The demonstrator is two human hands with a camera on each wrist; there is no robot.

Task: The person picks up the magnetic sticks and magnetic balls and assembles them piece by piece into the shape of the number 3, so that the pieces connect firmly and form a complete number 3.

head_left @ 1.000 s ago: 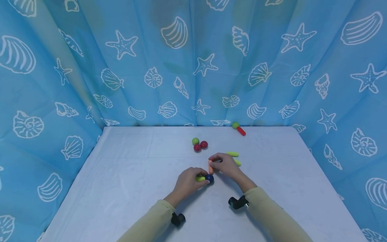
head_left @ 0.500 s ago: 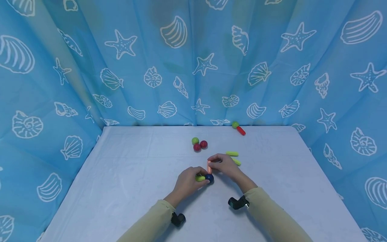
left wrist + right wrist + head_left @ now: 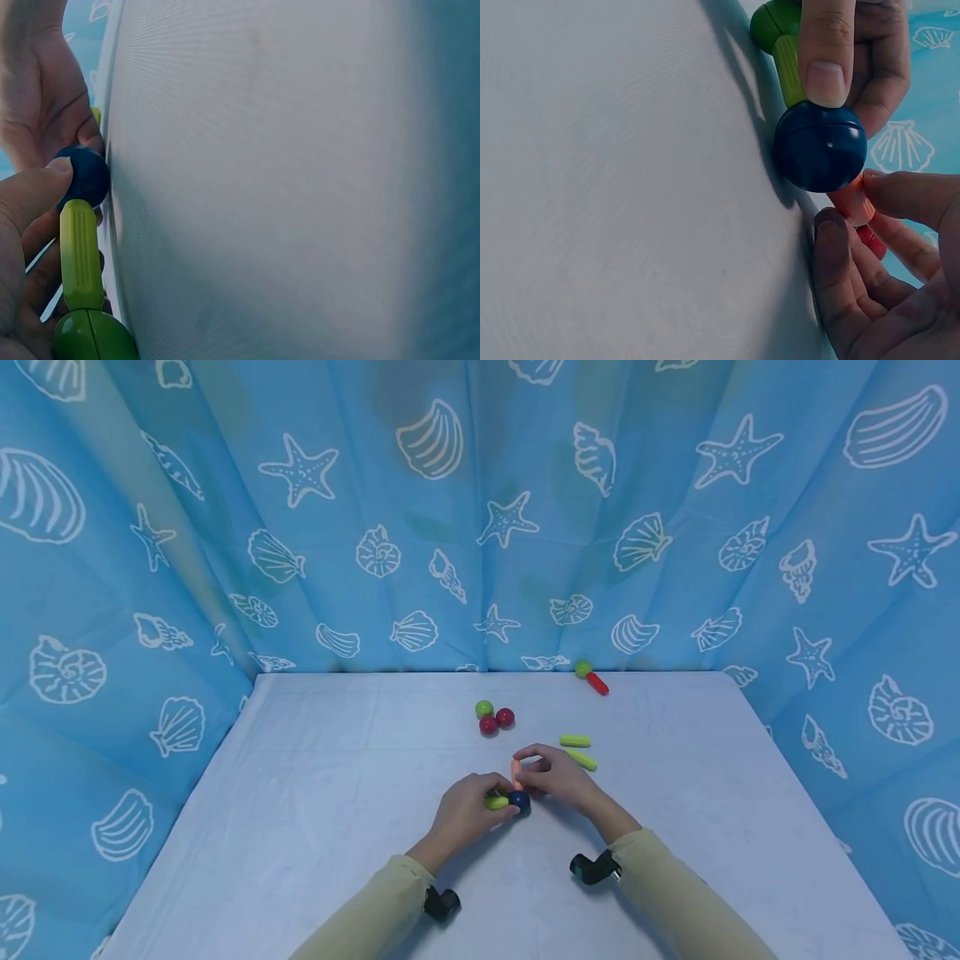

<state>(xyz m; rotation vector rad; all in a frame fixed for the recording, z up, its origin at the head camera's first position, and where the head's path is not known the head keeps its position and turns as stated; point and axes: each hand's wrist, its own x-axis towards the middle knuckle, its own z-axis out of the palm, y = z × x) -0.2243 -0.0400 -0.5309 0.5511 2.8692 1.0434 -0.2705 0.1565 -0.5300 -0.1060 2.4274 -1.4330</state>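
Observation:
My left hand (image 3: 467, 812) grips a joined toy piece: a dark blue ball (image 3: 519, 802) on one end of a yellow-green ribbed rod (image 3: 79, 251), and a green ball (image 3: 91, 336) on the other. Its thumb presses on the blue ball. Between thumb and fingers, my right hand (image 3: 561, 778) pinches an orange rod (image 3: 850, 201), whose near end meets the blue ball. Whether that end is seated in the ball I cannot tell. In the head view the left fingers hide the green ball.
Two loose yellow-green rods (image 3: 575, 741) lie just beyond my right hand. Farther back sit two red balls (image 3: 488, 725) and a green ball (image 3: 484, 709), close together. A red rod (image 3: 597, 683) with a green ball (image 3: 583, 669) lies by the table's far edge, before the blue curtain (image 3: 480, 527).
The right hand has shifted slightly nearer me, its fingers now lower on the orange rod. That rod has come against the blue ball. My left hand stays put.

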